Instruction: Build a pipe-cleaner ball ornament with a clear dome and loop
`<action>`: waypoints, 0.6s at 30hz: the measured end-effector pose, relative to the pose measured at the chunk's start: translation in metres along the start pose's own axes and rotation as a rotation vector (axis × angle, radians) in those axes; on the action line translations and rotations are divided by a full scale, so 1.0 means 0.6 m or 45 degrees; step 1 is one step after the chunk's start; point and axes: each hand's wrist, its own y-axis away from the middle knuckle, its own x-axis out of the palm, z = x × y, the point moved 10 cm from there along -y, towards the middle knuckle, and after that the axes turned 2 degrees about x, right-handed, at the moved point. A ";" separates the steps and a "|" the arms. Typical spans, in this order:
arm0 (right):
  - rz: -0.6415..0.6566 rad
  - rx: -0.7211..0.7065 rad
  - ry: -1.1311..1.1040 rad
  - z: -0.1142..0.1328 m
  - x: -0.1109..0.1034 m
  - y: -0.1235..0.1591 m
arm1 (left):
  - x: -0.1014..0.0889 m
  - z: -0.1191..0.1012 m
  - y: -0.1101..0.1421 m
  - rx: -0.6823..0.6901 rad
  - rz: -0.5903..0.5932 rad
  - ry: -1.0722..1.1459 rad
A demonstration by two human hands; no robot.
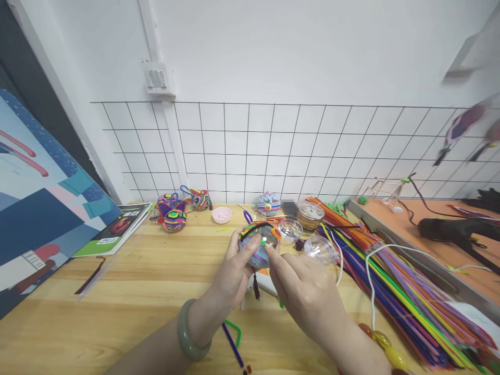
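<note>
My left hand (234, 263), a jade-coloured bangle on its wrist, grips a clear plastic ball (258, 256) trimmed with dark, orange and yellow fuzzy strips. A purple loop (247, 216) stands at its top and a dark tassel (256, 287) hangs below. My left thumb lies on the ball's front. Curled in from the right, my right hand (307, 284) puts its fingertip against the ball beside a tiny green bit (263, 242). Whatever its fingers pinch is too small to make out. Beneath the hands lies a white tool (266, 284), partly hidden.
Clear plastic half-shells (321, 250) and a roll of tape (311, 214) sit behind my right hand. Bundled pipe cleaners (394, 281) cover the right side, crossed by a white cord (369, 276). Finished striped ornaments (174, 217), a pink dish (222, 214) and a magazine (117, 229) stand toward the wall.
</note>
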 end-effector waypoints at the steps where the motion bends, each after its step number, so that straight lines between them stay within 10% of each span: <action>1: 0.002 0.002 0.000 0.000 0.001 0.000 | 0.000 0.001 0.000 -0.002 -0.003 -0.001; 18: 0.012 0.007 0.001 -0.001 0.002 0.000 | 0.006 -0.003 -0.001 0.029 0.042 0.060</action>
